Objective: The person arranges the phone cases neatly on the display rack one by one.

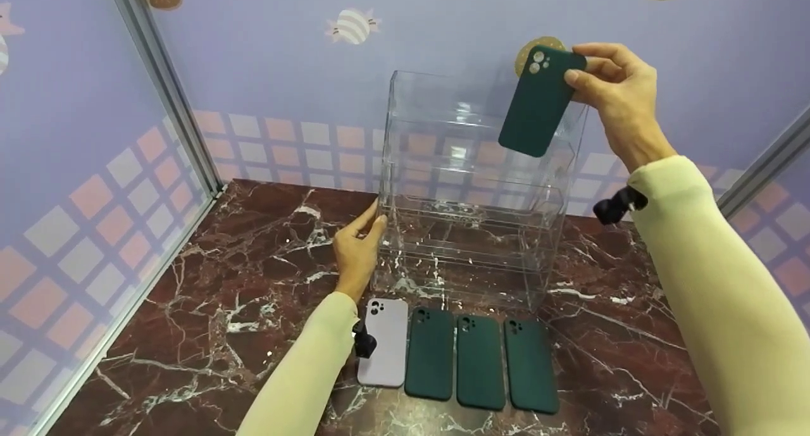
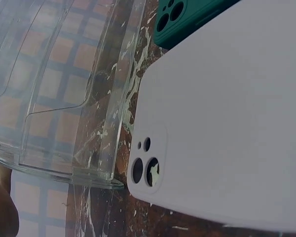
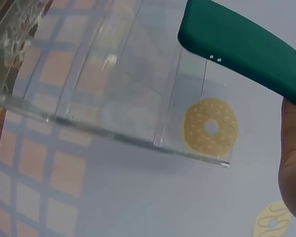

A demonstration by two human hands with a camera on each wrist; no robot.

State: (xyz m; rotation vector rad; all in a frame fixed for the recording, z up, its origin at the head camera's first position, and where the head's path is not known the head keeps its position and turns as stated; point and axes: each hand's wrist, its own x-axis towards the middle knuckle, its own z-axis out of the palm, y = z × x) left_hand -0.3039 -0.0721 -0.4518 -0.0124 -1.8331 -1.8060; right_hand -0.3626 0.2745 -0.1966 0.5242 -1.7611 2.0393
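Dark-red marbled table [image 1: 221,271] below, lilac wall [image 1: 266,62] behind. At upper right, the right hand [image 1: 625,88] pinches one green case [image 1: 538,110] by its upper corner. One clear, tiered rack [image 1: 443,170] stands mid-frame; the left hand [image 1: 357,252] touches its left side, whether gripping I cannot tell. Lower centre, four cases lie in a row: one pale case [image 1: 384,344], three green ones [image 1: 481,363].

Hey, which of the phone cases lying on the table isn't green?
The leftmost case, nearest the left hand: it is pale, while the other three in that row are dark green.
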